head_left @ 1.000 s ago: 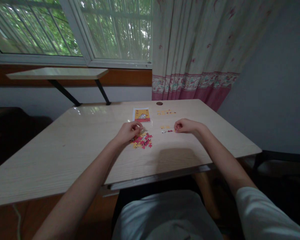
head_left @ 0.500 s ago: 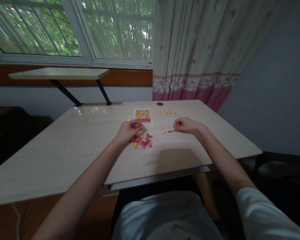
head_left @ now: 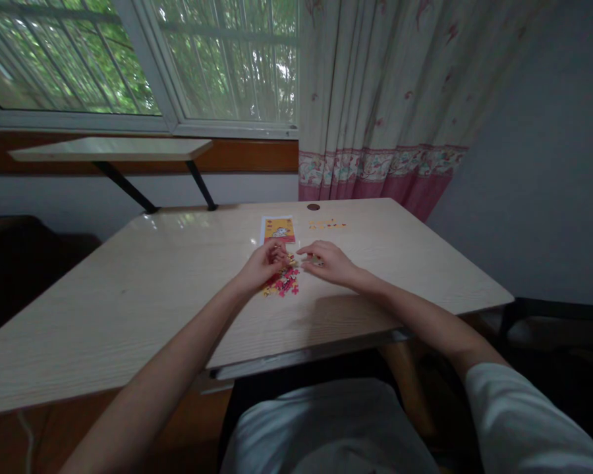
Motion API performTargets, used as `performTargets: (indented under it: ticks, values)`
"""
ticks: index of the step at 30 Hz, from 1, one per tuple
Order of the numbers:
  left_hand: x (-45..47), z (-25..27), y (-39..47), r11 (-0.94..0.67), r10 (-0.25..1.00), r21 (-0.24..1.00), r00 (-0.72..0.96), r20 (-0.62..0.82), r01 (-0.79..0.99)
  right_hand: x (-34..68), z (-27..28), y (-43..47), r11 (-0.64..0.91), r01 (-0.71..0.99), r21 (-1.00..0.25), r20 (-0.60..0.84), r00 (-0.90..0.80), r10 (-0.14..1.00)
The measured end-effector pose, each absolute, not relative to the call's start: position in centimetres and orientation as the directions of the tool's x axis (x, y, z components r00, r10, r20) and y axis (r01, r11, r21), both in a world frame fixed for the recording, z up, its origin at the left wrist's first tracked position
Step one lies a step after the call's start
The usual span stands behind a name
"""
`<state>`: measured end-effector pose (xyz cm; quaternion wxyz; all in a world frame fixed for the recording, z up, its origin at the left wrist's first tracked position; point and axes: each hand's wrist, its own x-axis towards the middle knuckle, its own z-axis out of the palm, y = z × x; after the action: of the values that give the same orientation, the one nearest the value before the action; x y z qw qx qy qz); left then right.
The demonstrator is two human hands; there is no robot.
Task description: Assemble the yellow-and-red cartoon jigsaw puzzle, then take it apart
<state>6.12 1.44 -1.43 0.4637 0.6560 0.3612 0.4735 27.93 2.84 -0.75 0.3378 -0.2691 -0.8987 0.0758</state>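
Note:
A heap of jigsaw puzzle pieces in red, yellow and white lies on the desk. My left hand is over the heap's upper left side with its fingers curled in. Small puzzle pieces show at its fingertips, though exactly what it grips is hard to make out. Just to the right, my right hand reaches toward the left one, thumb and forefinger apart and nothing visible between them. It hides most of the small group of pieces beneath it. Behind the left hand lies a picture card, yellow and red with a white figure.
Farther back, loose yellow puzzle pieces lie in rows. A round cable hole is near the desk's back edge. A raised shelf stands at the back left, and a curtain hangs behind.
My right hand has moved left from the small group of pieces to beside my left hand, and its fingers have parted. My left hand has shifted slightly and turned.

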Motion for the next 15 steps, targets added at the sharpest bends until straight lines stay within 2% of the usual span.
performTargets:
  ticks: [5, 12, 15]
  values:
    - [6.54, -1.68, 1.17, -0.256, 0.893, 0.967, 0.383, 0.236, 0.002, 27.55, -0.83, 2.54, 0.853, 0.440, -0.280, 0.593, -0.620, 0.514]
    - [6.91, -1.24, 0.74, -0.241, 0.894, 0.970, 0.390, 0.222, 0.002, 27.72, -1.21, 2.69, 0.874, 0.444, -0.196, 0.641, -0.617, 0.457]
    - [6.89, -0.96, 0.84, -0.290, 0.895, 0.956, 0.365, 0.256, 0.040, 28.07, -1.03, 2.89, 0.874, 0.459, -0.161, 0.640, -0.625, 0.446]
